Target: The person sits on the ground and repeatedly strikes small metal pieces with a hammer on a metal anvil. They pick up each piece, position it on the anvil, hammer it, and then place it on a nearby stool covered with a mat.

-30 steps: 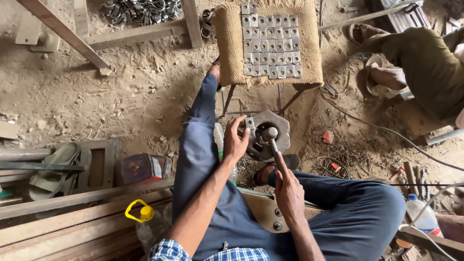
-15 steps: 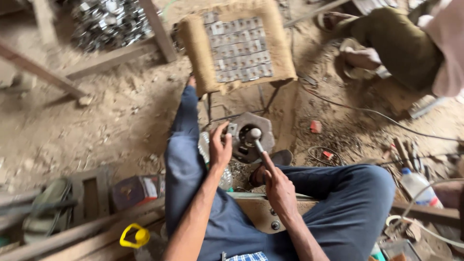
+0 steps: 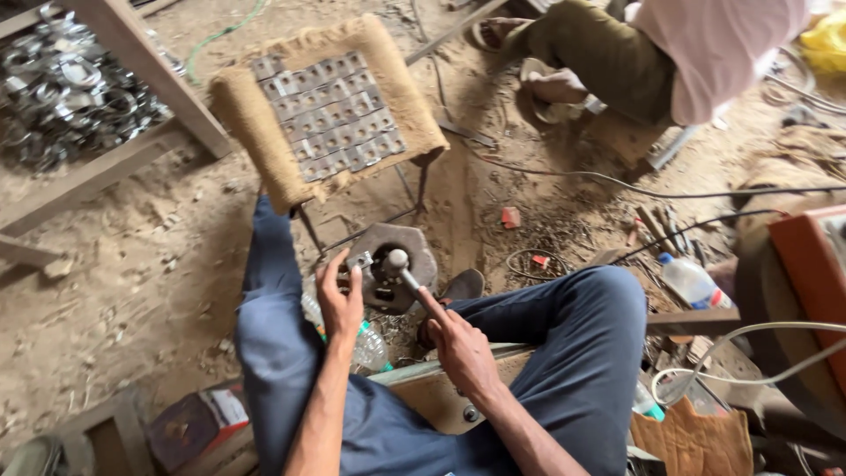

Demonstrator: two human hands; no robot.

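Here the left hand (image 3: 339,300) pinches a small metal plate (image 3: 359,261) at the press die (image 3: 394,267); the right hand (image 3: 458,348) has its fingers wrapped round the lever handle (image 3: 407,278).

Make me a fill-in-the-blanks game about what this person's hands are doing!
1. The right hand holds a metal ____ with a round knob.
2. The left hand touches a small metal plate on the ____ press.
3. Rows of flat metal plates lie on a ____ stool.

Missing words: lever; metal; burlap-covered
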